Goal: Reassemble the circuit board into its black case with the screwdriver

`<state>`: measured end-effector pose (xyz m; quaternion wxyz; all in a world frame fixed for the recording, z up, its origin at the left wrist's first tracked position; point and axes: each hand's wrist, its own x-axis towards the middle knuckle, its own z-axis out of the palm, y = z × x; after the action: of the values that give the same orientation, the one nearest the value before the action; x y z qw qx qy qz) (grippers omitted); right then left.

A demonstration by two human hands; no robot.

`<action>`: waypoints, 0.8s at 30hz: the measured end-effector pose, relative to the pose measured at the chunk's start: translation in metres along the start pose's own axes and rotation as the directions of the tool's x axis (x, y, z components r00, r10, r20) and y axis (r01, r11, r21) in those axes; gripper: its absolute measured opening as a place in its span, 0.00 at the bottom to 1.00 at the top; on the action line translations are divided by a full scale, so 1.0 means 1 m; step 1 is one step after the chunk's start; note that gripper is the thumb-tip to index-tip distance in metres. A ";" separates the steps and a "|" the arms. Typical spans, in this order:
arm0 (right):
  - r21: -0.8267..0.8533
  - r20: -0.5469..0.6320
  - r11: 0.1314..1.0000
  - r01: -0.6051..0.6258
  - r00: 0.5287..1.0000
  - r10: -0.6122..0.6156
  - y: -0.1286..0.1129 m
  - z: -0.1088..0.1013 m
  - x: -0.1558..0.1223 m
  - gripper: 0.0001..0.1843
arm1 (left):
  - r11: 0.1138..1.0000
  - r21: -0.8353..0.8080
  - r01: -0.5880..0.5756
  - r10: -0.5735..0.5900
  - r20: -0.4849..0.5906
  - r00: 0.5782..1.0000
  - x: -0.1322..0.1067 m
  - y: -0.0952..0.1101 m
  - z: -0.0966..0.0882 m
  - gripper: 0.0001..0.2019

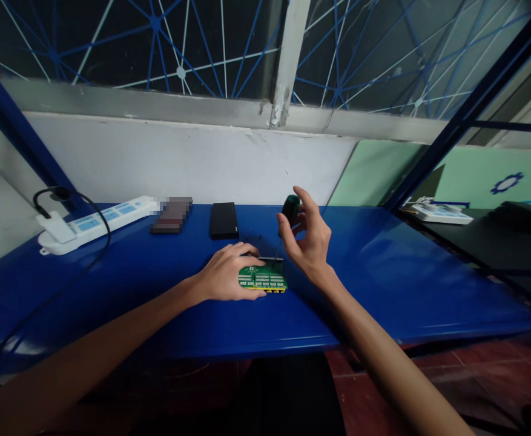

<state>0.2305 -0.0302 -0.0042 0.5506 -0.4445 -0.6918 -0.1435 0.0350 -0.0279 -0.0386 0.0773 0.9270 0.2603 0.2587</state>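
One white power strip (97, 221) lies far left on one blue table (405, 272); right of it sit one blurred dark slab (172, 215) and one black case (223, 220). One left hand (226, 274) rests loosely on one green circuit board (265, 280) near the front edge, gripping nothing. One right hand (309, 243) pinches one upright screwdriver (290, 209), tip down at the board.

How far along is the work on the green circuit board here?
Seemingly done: the green circuit board lies bare on the blue table, a flat black box set apart behind it. In hand: the left hand steadies the board; the right hand holds a screwdriver upright, tip at its far edge. Left: any remaining screws are too small to see.
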 end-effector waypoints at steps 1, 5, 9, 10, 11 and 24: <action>-0.007 -0.010 1.000 0.012 1.000 -0.012 0.000 0.000 0.001 0.27 | 1.000 -0.001 -0.001 0.001 -0.003 1.000 0.000 0.000 0.000 0.25; 0.032 0.026 0.999 0.031 0.999 -0.032 0.000 -0.001 0.002 0.25 | 1.000 0.003 0.001 -0.001 -0.001 1.000 0.000 0.001 -0.001 0.25; 0.058 0.020 0.998 -0.006 1.000 0.005 0.001 0.001 0.001 0.27 | 1.000 -0.002 0.006 -0.006 -0.008 1.000 0.000 0.000 -0.001 0.25; 0.047 0.001 0.999 -0.007 1.000 0.007 0.001 0.001 0.000 0.27 | 1.000 -0.004 0.007 -0.007 -0.011 1.000 0.000 0.000 0.000 0.25; 0.033 -0.015 0.999 -0.006 1.000 0.006 0.001 0.002 0.000 0.27 | 1.000 -0.005 0.006 -0.006 -0.013 1.000 0.000 -0.001 0.000 0.25; -0.014 -0.012 1.000 0.006 1.000 -0.006 0.004 0.002 0.000 0.28 | 1.000 -0.006 0.010 -0.010 -0.011 1.000 0.000 -0.002 0.000 0.25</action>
<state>0.2324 -0.0265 -0.0058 0.5512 -0.4454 -0.6888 -0.1528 0.0341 -0.0268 -0.0395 0.0799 0.9240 0.2646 0.2644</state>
